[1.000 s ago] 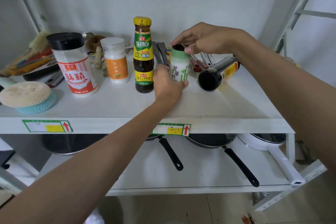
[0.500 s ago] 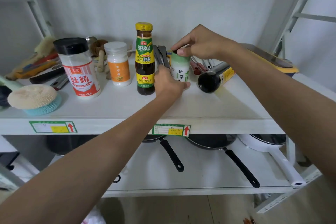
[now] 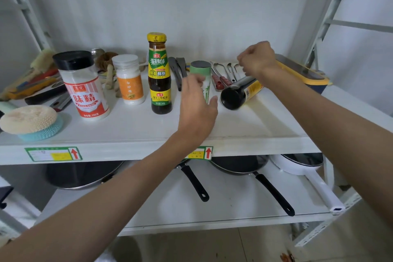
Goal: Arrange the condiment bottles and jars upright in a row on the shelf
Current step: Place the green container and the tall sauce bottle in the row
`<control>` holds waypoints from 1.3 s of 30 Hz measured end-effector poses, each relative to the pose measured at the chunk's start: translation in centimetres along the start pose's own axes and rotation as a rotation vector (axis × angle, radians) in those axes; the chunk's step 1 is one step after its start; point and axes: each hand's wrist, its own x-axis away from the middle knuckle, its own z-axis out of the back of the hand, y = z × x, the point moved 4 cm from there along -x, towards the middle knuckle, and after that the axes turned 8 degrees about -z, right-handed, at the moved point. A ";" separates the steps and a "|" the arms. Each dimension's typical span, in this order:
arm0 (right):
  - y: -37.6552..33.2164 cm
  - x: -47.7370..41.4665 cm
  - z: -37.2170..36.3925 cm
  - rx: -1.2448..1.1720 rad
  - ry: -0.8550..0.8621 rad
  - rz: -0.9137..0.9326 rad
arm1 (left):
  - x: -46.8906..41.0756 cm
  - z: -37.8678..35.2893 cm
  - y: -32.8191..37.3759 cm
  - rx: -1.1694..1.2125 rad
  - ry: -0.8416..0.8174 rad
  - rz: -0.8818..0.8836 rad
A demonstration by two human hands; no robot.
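Observation:
On the white shelf [image 3: 131,127] four containers stand upright in a row: a black-capped jar with a red label [image 3: 83,85], a white jar with an orange label [image 3: 129,80], a dark sauce bottle with a yellow cap [image 3: 159,74] and a small green-and-white jar [image 3: 202,70]. A dark bottle with a yellow label [image 3: 240,92] lies on its side to their right, its base toward me. My left hand [image 3: 196,102] hovers open just in front of the green jar, partly hiding it. My right hand [image 3: 256,58] is loosely curled above the lying bottle, holding nothing.
Kitchen utensils [image 3: 223,72] lie behind the jars. A scrubbing sponge [image 3: 29,121] sits at the shelf's left front, brushes and tools behind it. A yellow-edged tray [image 3: 302,72] rests at the right rear. Pans with black handles [image 3: 274,193] fill the lower shelf.
Both hands have let go of the green jar, which now stands upright. My left hand drew back slightly; my right hand lifted off the cap and moved right, above the lying bottle.

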 end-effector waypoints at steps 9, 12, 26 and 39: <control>3.3 0.5 0.0 0.118 0.076 -0.239 | 0.2 -6.0 2.0 -0.162 -0.353 0.053; 3.6 0.6 -0.2 0.099 0.052 -0.290 | -0.6 -7.4 2.5 -0.205 -0.379 0.080; 5.3 -0.6 -0.7 -0.049 -0.137 -0.594 | -3.2 -9.1 1.1 -0.366 -0.381 0.060; 5.4 -1.3 -0.5 -0.077 -0.196 -0.605 | -1.9 -8.3 1.1 -0.246 -0.282 0.112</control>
